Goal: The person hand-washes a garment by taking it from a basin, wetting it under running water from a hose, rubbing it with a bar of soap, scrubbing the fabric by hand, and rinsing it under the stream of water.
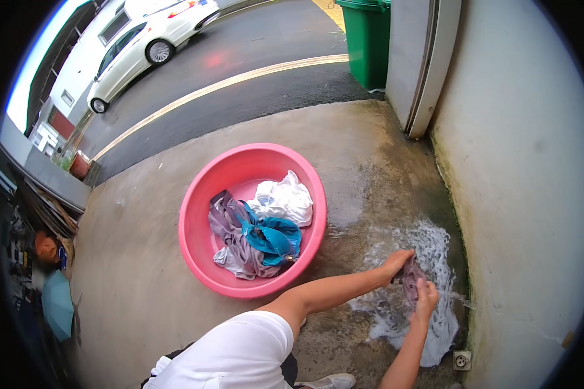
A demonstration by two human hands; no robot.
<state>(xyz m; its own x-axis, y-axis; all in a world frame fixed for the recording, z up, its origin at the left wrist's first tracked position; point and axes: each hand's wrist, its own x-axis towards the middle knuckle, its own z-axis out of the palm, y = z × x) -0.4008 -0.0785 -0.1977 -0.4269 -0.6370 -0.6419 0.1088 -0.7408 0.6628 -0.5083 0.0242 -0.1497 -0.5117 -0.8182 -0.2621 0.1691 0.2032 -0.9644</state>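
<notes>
A small wet mauve-grey cloth [410,279] is bunched between my two hands above the soapy floor. My left hand [398,262] grips its upper end, fingers closed. Lower down, my right hand [425,298] is closed round the other end, with the thumb up. Below and around them, white suds [438,330] spread over the wet concrete. To the left stands a pink basin [191,259], apart from both hands. Inside it lie a white garment [282,200], a teal garment [272,236] and a mauve garment [226,214], heaped together.
A pale wall [519,194] runs along the right, with a floor drain [461,360] at its foot. A green bin [368,45] stands by the doorway post. Beyond the concrete, a white car [133,55] is on the road. A light-blue umbrella [58,305] lies among clutter at left.
</notes>
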